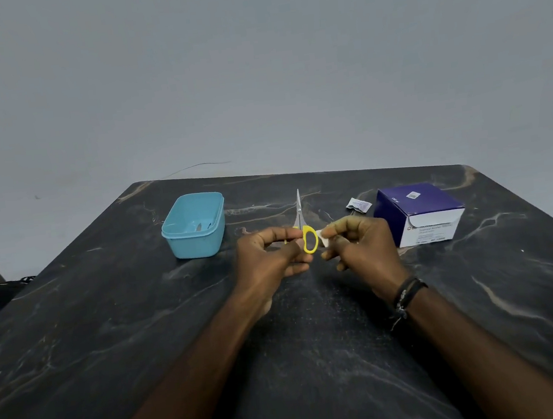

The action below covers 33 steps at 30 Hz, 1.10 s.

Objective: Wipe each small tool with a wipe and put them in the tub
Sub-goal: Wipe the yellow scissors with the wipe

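Over the middle of the dark marbled table point(110, 331) we have both hands raised together. Our left hand point(270, 255) has its fingers curled around the yellow handle of the scissors point(308, 236), one loop showing clear between the hands, the other hidden under the fingers. Blades point away from us, tips slightly apart, up over the table. Our right hand point(361, 244) pinches a small white wipe point(323, 237) between thumb and forefinger, right at the yellow loop; the remaining fingers are loosely bent. Whether the wipe actually touches the handle we cannot tell. Dark bracelets point(407, 294) sit on the right wrist.

Left of the hands, the light blue tub point(186, 247) stands open on the table, with a small metal tool point(203, 225) lying inside; what kind is too small to tell. Right of the hands, a purple and white box point(420, 213) sits near the table edge, and a torn wipe sachet point(358, 205) lies just beside it.
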Available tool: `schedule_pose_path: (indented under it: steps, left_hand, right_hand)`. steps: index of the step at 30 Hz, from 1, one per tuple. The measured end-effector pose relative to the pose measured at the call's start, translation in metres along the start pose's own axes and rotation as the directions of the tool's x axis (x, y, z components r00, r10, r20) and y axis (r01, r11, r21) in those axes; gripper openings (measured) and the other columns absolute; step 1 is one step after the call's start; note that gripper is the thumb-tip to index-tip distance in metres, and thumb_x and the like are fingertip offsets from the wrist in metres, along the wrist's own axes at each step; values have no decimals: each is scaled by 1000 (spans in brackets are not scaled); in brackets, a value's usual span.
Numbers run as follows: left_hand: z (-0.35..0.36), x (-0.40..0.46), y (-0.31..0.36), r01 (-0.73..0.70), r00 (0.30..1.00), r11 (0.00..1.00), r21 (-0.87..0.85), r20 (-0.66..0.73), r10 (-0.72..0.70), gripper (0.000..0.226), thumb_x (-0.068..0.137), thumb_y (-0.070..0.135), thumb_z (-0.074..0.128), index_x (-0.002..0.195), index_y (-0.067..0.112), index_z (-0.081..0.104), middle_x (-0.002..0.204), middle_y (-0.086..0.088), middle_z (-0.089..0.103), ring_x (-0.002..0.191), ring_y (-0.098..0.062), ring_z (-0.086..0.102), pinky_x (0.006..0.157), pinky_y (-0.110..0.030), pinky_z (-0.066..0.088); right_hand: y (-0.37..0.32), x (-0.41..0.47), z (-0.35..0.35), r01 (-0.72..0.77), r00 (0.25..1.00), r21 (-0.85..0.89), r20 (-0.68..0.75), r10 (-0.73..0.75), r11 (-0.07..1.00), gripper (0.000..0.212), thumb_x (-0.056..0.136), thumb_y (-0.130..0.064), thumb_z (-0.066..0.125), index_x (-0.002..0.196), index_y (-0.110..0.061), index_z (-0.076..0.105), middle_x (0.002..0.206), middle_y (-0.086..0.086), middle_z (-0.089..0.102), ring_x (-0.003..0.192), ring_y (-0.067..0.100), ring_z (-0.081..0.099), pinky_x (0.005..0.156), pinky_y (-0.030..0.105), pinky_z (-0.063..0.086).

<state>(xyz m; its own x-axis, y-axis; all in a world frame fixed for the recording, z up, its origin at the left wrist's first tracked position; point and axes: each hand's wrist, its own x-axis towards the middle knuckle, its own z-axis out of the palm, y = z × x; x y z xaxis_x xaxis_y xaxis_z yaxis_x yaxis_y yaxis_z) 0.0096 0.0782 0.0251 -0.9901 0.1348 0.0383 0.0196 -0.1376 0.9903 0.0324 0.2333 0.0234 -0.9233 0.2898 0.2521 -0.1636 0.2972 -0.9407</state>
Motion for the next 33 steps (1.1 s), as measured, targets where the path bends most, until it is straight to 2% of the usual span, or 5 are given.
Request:
schedule_pose_path:
  steps: [8, 12, 21, 28, 33]
  left_hand:
    - [0, 1, -3, -26, 998, 999, 25, 49, 25, 38, 81, -5, 71, 114, 12, 62, 95, -13, 71, 64, -24, 69, 61, -38, 61]
    - [-2, 2, -4, -5, 997, 1000, 15, 83, 4, 29, 83, -3, 70, 111, 5, 67, 89, -18, 72, 65, -22, 68, 59, -33, 59]
    - [-6, 5, -2, -1, 996, 1000, -27, 94, 3, 27, 82, 0, 72, 108, 3, 66, 83, -14, 75, 63, -20, 69, 59, -30, 59]
    - [-14, 13, 2, 9, 999, 993, -119, -35, -13, 25, 80, 0, 73, 104, 1, 67, 86, -15, 74, 63, -18, 65, 62, -32, 60]
    - [-23, 20, 5, -4, 985, 960, -281, -165, -45, 15, 82, 2, 70, 97, -1, 67, 84, -18, 70, 67, -20, 62, 59, -28, 58]
  right_hand:
    - [-3, -2, -1, 1, 1000, -4, 11, -1, 1000, 11, 91, -7, 64, 82, -11, 70, 68, 10, 71, 62, 21, 69, 44, 24, 50]
    - [-5, -3, -1, 8, 996, -40, 92, -4, 999, 11, 90, -18, 68, 86, -9, 72, 74, 12, 74, 64, 19, 67, 44, 22, 48]
    - [-4, -3, -1, 37, 989, -78, 147, -25, 996, 10, 90, -16, 68, 86, -8, 72, 73, 16, 72, 59, 18, 62, 43, 17, 43]
    - [-4, 0, -4, -21, 997, -38, 76, 24, 999, 16, 92, -17, 65, 84, -4, 70, 67, 14, 68, 59, 21, 58, 41, 18, 41]
    - [-3, 3, -6, -19, 999, -8, 51, 20, 1000, 15, 91, -18, 67, 87, -5, 72, 66, 14, 68, 50, 10, 55, 43, 18, 41]
